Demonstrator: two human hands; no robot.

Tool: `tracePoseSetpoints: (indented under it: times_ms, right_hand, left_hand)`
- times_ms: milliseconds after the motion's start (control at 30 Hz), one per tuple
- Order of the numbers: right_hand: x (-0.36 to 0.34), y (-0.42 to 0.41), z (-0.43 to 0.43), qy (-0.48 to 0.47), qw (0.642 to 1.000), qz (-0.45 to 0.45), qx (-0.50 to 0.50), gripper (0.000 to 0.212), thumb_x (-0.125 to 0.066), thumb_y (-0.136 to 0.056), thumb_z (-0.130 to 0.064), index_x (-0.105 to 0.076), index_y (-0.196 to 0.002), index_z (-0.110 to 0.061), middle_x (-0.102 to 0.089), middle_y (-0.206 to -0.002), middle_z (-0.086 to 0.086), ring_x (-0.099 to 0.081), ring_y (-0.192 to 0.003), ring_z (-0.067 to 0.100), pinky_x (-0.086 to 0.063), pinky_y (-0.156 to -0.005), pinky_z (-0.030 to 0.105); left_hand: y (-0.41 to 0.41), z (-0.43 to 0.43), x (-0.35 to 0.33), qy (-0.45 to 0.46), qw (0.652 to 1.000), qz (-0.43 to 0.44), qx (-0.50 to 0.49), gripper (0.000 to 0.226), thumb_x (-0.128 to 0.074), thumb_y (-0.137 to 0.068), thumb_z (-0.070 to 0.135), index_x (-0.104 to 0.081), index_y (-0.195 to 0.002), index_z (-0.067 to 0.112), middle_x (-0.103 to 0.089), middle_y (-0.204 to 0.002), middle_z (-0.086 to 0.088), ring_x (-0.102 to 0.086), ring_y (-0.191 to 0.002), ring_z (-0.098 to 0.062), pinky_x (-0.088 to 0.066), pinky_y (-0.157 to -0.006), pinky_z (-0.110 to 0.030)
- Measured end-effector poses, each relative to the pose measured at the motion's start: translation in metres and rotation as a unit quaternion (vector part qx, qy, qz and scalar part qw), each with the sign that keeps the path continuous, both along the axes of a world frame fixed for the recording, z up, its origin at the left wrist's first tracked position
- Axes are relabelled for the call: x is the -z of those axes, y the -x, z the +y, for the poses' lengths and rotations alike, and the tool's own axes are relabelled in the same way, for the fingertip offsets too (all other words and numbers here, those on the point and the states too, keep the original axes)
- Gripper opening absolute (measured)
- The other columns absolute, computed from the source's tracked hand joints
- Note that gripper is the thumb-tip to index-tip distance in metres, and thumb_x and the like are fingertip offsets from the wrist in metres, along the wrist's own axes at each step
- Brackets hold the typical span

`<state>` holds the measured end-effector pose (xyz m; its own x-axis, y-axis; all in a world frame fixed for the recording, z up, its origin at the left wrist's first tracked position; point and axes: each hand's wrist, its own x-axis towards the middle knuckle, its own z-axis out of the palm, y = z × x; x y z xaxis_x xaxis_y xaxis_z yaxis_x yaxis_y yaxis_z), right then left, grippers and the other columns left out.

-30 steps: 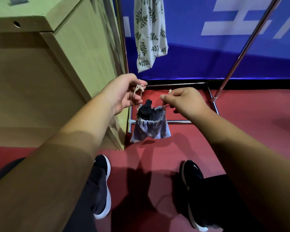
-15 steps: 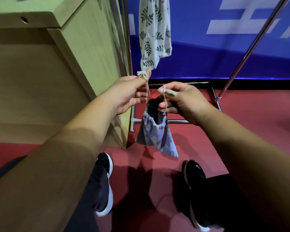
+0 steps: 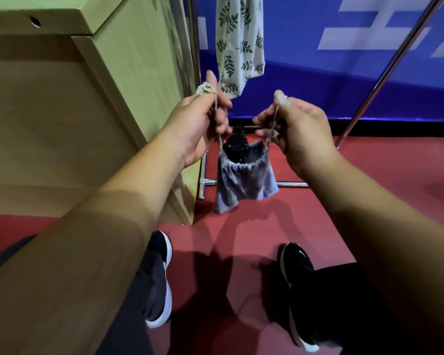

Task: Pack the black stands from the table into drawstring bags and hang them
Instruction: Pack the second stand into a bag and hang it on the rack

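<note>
Red floor (image 3: 369, 190), bag (image 3: 244, 180) beneath fingers (image 3: 279, 96)

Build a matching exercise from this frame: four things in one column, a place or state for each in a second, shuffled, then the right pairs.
Column one:
1. black stand
2. grey drawstring bag
3. leaf-print cloth
4. left hand

Column two:
A. hangs in front of the blue banner
B. sticks out of an open, gathered mouth
C. pinches a cord, beside the wooden table
D. dangles above the red floor

Pairs: 1-B, 2-D, 3-A, 4-C.
</note>
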<state>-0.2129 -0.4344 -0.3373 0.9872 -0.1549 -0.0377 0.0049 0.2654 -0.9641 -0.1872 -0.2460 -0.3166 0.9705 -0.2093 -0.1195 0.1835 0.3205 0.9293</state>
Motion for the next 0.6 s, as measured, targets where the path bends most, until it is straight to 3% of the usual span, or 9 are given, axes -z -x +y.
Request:
tracePoseSetpoints:
  times_ms: [100, 200, 333, 467, 600]
  right_hand:
    - [0.005, -0.003, -0.009, 0.003, 1.000, 0.019, 0.004, 0.037, -0.054, -0.112, -0.034, -0.065, -0.084, -0.012, -0.068, -0.075, 0.008, -0.040, -0.049, 0.015, -0.032, -0.048, 0.030]
    - [0.017, -0.005, -0.016, 0.019, 0.999, 0.025, -0.016, 0.036, -0.054, -0.112, -0.036, -0.071, -0.099, -0.008, -0.062, -0.070, 0.005, -0.023, -0.047, 0.013, -0.013, -0.054, 0.035]
    - [0.018, -0.008, -0.021, 0.042, 0.995, 0.086, 0.023, 0.032, -0.057, -0.110, -0.030, -0.074, -0.099, -0.005, -0.054, -0.064, 0.000, -0.024, -0.045, 0.012, -0.017, -0.047, 0.028]
    - [0.023, -0.014, -0.033, 0.051, 0.985, 0.144, 0.083, 0.030, -0.062, -0.106, -0.028, -0.072, -0.085, -0.010, -0.046, -0.057, -0.003, -0.027, -0.040, 0.010, -0.023, -0.042, 0.024]
    - [0.034, -0.013, -0.041, 0.155, 0.971, 0.160, 0.089, 0.035, -0.061, -0.102, -0.022, -0.075, -0.071, -0.017, -0.051, -0.057, -0.009, -0.037, -0.042, 0.010, -0.032, -0.046, 0.023]
  left_hand:
    - [-0.005, 0.007, 0.001, -0.061, 0.998, -0.012, -0.004, 0.041, -0.053, -0.104, 0.043, -0.058, -0.073, 0.017, -0.027, -0.050, 0.001, -0.018, -0.045, -0.016, -0.018, -0.052, -0.031]
    - [-0.005, 0.007, -0.001, -0.185, 0.982, -0.041, -0.016, 0.048, -0.056, -0.105, 0.044, -0.059, -0.066, 0.016, -0.027, -0.048, 0.001, -0.017, -0.042, -0.015, -0.015, -0.049, -0.025]
    - [-0.007, 0.013, 0.003, -0.407, 0.904, -0.129, 0.007, 0.065, -0.055, -0.103, 0.062, -0.070, -0.066, 0.011, -0.044, -0.051, -0.003, -0.033, -0.041, -0.013, -0.027, -0.044, -0.023]
    - [-0.008, 0.019, 0.005, -0.429, 0.893, -0.136, 0.000, 0.060, -0.056, -0.105, 0.057, -0.075, -0.073, 0.010, -0.047, -0.045, 0.004, -0.035, -0.037, -0.011, -0.028, -0.040, -0.020]
    - [-0.008, 0.026, 0.004, -0.470, 0.866, -0.169, -0.001, 0.055, -0.057, -0.105, 0.053, -0.077, -0.074, 0.013, -0.047, -0.042, 0.007, -0.034, -0.039, -0.011, -0.028, -0.043, -0.023]
